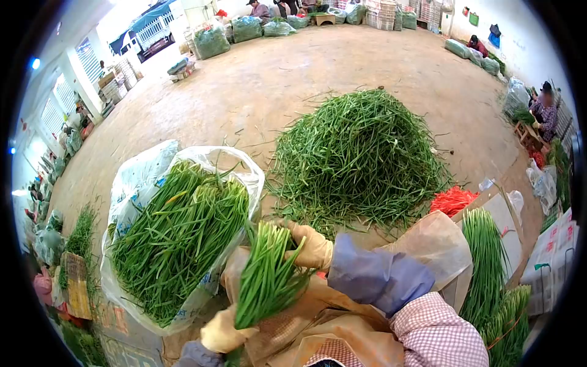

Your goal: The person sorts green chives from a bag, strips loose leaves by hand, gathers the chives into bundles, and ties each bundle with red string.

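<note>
A bunch of long green stalks (266, 275) is held upright over my lap, its pale cut ends at the top. My gloved right hand (310, 246) grips it near those ends. Lower down, my gloved left hand (225, 330) is wrapped round the leafy part. To the left stands an open clear plastic bag (254, 174) filled with loose green stalks (180, 238). A large heap of green leaves (361, 159) lies on the floor in front of me.
Red ties (452, 200) lie right of the heap. Neat bunches of stalks (483, 263) rest at my right, near a white crate (550, 263). A person (544, 116) sits at the far right; other people and filled bags (211, 43) line the walls.
</note>
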The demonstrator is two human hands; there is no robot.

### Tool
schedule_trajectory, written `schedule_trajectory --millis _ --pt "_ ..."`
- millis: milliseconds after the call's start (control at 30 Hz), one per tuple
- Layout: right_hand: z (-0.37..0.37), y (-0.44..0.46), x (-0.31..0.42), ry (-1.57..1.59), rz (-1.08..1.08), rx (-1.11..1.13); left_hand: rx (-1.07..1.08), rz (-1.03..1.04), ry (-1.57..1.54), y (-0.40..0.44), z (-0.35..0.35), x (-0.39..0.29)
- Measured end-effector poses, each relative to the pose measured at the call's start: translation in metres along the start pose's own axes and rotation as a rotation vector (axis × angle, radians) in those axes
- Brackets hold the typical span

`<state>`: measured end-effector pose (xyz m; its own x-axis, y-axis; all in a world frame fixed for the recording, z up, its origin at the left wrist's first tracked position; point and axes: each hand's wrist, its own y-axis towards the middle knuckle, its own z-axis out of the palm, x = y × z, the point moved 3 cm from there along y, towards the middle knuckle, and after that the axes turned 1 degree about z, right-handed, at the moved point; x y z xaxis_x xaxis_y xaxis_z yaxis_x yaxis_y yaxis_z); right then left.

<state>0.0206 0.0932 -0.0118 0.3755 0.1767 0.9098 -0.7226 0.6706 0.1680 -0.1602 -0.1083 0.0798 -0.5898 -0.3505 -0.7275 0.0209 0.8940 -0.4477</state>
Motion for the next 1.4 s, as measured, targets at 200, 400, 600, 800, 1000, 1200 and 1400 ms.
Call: schedule_trajectory --millis 200,400,600,800,1000,1200,1400 --pt "0.017 -0.013 0.012 -0.179 -0.112 -0.186 -0.212 0.036 0.406 0.001 -0.008 -0.012" --pt "0.028 -0.018 -0.003 0.71 0.283 -0.319 -0.232 0.14 0.671 -0.008 0.006 0.007" --pt "0.008 -0.011 -0.013 0.333 0.195 -0.317 -0.338 0.224 0.569 0.0 0.011 0.004" --pt "-0.082 -0.034 0.027 0.509 0.19 -0.51 -0.342 0.114 0.475 -0.009 0.029 0.019" --pt "-0.152 -0.082 0.04 -0.496 0.332 -0.607 -0.337 0.076 0.519 -0.009 0.04 0.022" --pt "-0.003 -0.077 0.126 -1.075 -0.46 -0.252 -0.369 0.095 0.592 -0.007 0.047 0.014" --pt "0.077 -0.067 0.084 -1.487 -0.273 0.158 -0.368 0.116 0.584 -0.01 0.049 0.011"
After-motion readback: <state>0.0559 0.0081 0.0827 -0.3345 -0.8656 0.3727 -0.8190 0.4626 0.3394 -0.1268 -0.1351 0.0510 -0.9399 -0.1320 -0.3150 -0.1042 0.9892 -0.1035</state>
